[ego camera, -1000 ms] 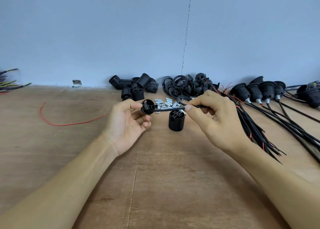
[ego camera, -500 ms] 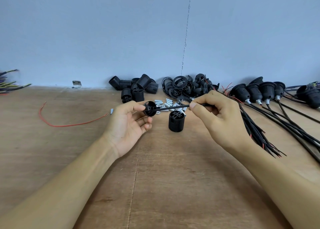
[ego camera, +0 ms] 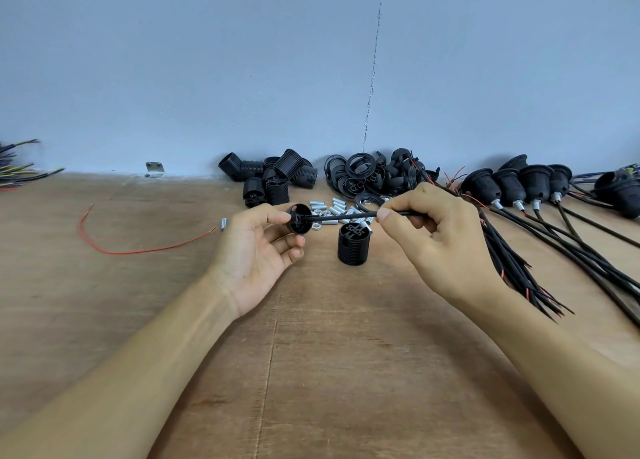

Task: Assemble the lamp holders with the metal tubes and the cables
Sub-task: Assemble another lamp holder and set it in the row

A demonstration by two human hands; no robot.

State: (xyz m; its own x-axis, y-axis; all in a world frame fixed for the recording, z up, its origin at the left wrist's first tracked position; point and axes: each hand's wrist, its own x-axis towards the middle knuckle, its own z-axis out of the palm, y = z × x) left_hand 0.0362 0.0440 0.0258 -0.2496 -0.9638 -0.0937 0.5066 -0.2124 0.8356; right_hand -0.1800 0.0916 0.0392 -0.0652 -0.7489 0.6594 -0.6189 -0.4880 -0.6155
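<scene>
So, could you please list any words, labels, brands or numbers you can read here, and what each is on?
No text can be read.
The black lamp holders, the metal tubes and the cables show no visible print.
A coloured patch at the far right edge may be a label: too blurred to read.

Down on the wooden table (ego camera: 329, 354) now: dead centre, standing upright, one ribbed black lamp holder (ego camera: 353, 247). Just behind, a scatter of metal tubes (ego camera: 337, 206), with a stray tube (ego camera: 223, 223) off left beside a looping red wire (ego camera: 138, 250). Against the wall, heaped holder bodies (ego camera: 277, 176) and black rings (ego camera: 363, 176). Far right, finished holders (ego camera: 509, 188) in a row, loose black cables (ego camera: 516, 264) fanned out in front.
</scene>
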